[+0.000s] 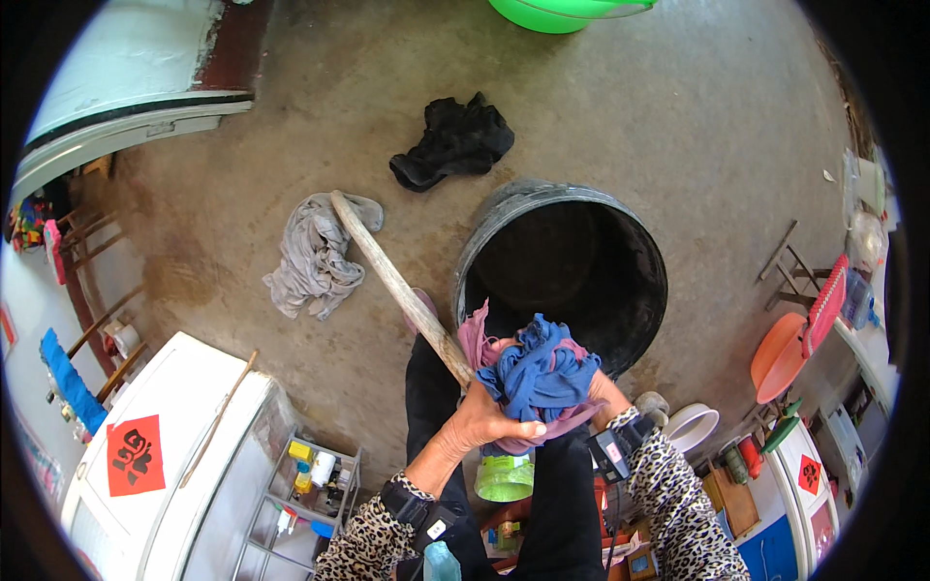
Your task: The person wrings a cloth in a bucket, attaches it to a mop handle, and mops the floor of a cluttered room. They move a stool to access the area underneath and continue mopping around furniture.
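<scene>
My left hand (479,420) grips the left and near side of a bundle of blue cloth strips (541,374) and pink cloth (474,338). My right hand (609,398) holds its right side, the fingers mostly hidden by the fabric. A bare wooden pole (399,283) slants down to the bundle beside my left hand, like a rag mop's handle; the join is covered. Just beyond my hands, a large black tub (465,254) stands with its dark inside facing up. Crumpled grey cloth (312,254) lies on the floor by the pole's far end.
Black cloth (458,141) lies on the concrete floor (690,131) past the tub. A green bucket (552,18) stands at the far edge. To the left are a white cabinet (174,385) and a wire rack (341,457); to the right, an orange basin (774,359). A light-green bucket (505,479) sits between my legs.
</scene>
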A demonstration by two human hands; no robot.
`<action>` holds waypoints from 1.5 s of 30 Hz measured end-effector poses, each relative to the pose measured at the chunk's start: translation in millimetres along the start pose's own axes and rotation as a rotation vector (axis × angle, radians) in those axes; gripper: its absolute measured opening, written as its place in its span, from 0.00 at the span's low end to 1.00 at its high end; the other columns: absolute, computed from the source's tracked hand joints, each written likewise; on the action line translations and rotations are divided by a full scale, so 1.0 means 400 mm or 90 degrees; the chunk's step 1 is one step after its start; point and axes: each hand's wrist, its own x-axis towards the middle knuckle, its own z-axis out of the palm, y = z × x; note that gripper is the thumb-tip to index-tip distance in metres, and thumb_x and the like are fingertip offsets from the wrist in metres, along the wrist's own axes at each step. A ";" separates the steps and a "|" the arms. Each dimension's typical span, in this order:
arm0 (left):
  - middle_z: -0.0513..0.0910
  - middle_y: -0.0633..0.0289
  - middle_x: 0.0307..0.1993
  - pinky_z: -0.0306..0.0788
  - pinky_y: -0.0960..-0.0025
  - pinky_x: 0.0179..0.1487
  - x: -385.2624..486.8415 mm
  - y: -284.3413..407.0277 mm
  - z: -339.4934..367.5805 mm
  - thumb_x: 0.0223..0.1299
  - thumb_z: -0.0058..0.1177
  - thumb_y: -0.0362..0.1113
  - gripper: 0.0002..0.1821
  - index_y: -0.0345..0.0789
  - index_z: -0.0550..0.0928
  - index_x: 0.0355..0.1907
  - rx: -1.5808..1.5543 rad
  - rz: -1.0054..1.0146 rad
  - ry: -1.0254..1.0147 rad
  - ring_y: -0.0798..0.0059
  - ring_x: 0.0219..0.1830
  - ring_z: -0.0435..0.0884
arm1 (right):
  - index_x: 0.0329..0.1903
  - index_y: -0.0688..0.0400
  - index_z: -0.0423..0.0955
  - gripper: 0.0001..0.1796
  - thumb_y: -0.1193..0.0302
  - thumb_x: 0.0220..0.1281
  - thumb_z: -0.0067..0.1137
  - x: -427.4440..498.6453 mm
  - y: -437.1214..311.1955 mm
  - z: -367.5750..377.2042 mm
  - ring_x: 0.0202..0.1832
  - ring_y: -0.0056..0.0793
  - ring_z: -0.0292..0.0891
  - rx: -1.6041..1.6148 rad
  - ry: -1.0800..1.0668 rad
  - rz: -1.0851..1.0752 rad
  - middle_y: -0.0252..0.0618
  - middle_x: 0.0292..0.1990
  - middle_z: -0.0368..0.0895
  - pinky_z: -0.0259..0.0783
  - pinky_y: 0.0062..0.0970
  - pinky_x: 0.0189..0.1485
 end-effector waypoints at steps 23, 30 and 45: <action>0.72 0.57 0.51 0.62 0.68 0.60 0.007 -0.053 0.001 0.27 0.72 0.37 0.48 0.29 0.64 0.57 0.155 -0.042 -0.077 0.72 0.53 0.70 | 0.47 0.61 0.74 0.15 0.74 0.55 0.60 0.105 -0.117 -0.005 0.38 0.17 0.73 -0.230 -0.048 0.313 0.32 0.38 0.75 0.72 0.18 0.40; 0.75 0.59 0.48 0.62 0.71 0.59 0.005 -0.057 -0.016 0.29 0.71 0.37 0.46 0.29 0.65 0.56 0.139 -0.087 -0.083 0.74 0.51 0.72 | 0.36 0.62 0.73 0.05 0.76 0.55 0.56 0.028 -0.107 -0.025 0.38 0.18 0.72 -0.033 0.046 0.047 0.35 0.35 0.76 0.70 0.20 0.43; 0.73 0.58 0.52 0.65 0.67 0.58 0.022 -0.061 0.058 0.27 0.66 0.36 0.45 0.34 0.65 0.57 0.373 0.091 0.059 0.70 0.55 0.72 | 0.35 0.63 0.74 0.19 0.66 0.41 0.67 -0.100 -0.026 0.115 0.41 0.34 0.70 -0.621 0.379 -0.382 0.44 0.38 0.71 0.66 0.29 0.44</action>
